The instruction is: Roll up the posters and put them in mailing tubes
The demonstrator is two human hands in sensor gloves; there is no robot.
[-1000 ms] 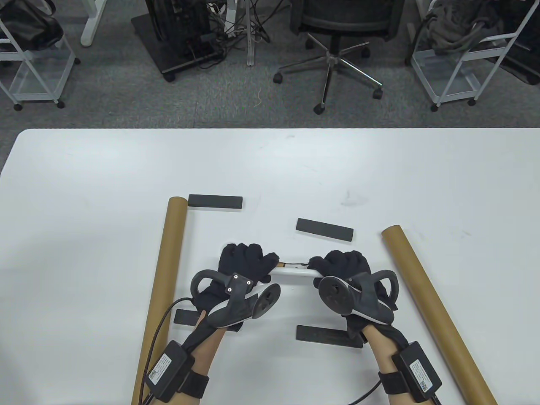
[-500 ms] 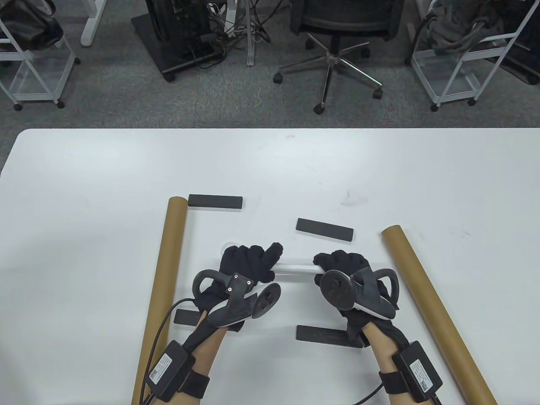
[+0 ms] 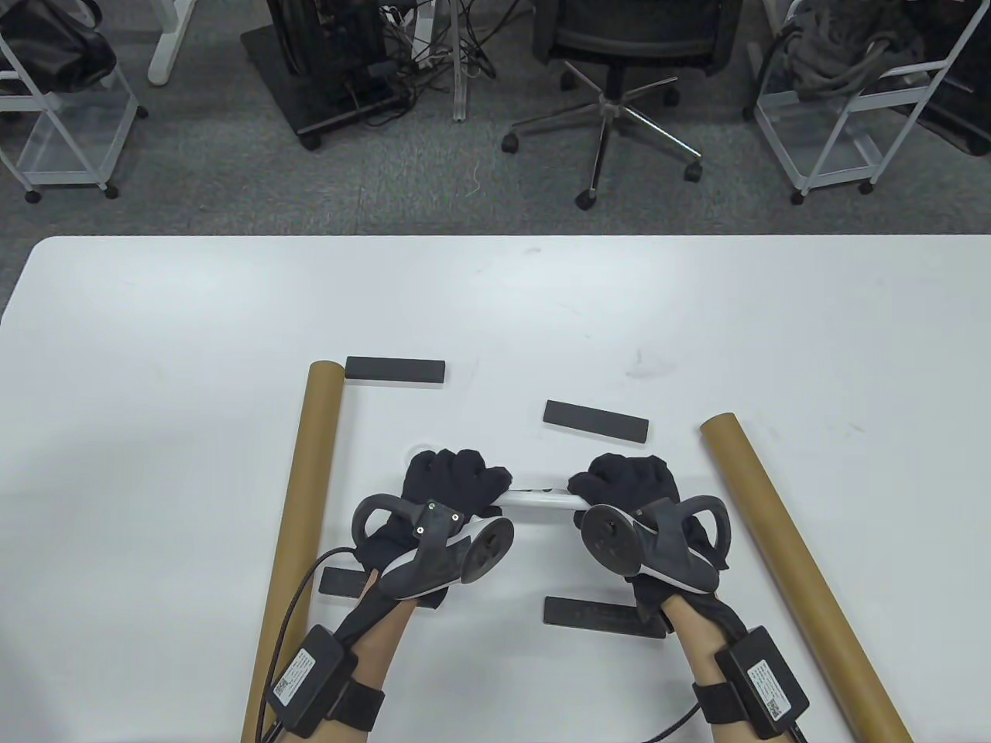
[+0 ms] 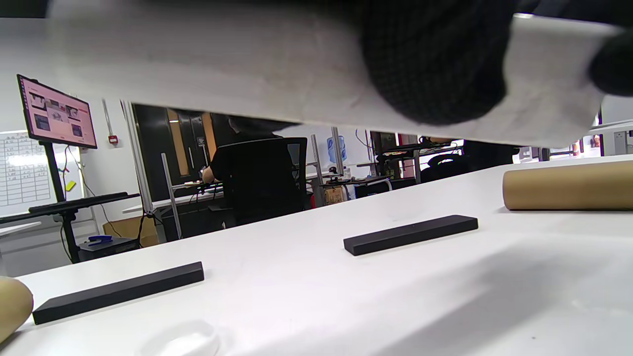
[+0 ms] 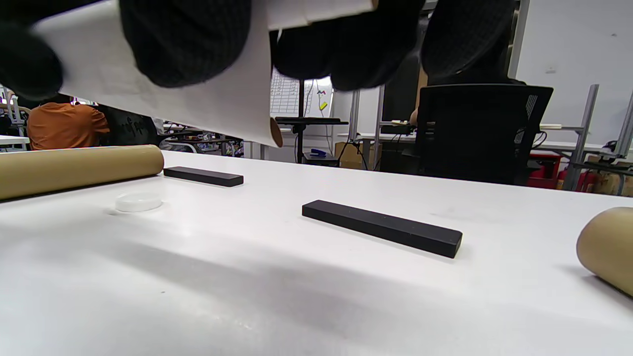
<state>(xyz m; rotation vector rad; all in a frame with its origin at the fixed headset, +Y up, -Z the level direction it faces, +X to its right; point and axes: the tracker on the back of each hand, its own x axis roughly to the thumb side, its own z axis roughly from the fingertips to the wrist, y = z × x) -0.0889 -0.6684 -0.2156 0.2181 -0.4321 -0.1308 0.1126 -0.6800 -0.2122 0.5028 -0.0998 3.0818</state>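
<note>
A white rolled poster [image 3: 540, 496] is held level above the table between both hands. My left hand [image 3: 453, 484] grips its left end, fingers curled round the roll [image 4: 247, 79]. My right hand [image 3: 623, 481] grips the other end [image 5: 198, 94]. One brown mailing tube [image 3: 298, 526] lies along the left side of the table, and a second mailing tube [image 3: 797, 569] lies slanted on the right. Most of the roll is hidden under the gloves in the table view.
Several black weight bars lie around: one [image 3: 396, 369] by the left tube's far end, one [image 3: 595, 420] ahead of the hands, one [image 3: 602, 616] near my right wrist, one [image 3: 341, 581] under my left. A white tube cap [image 5: 138, 201] sits on the table.
My left index finger, raised half a second ago, has curled back down on the roll. The roll has turned slightly; both hands stay in place.
</note>
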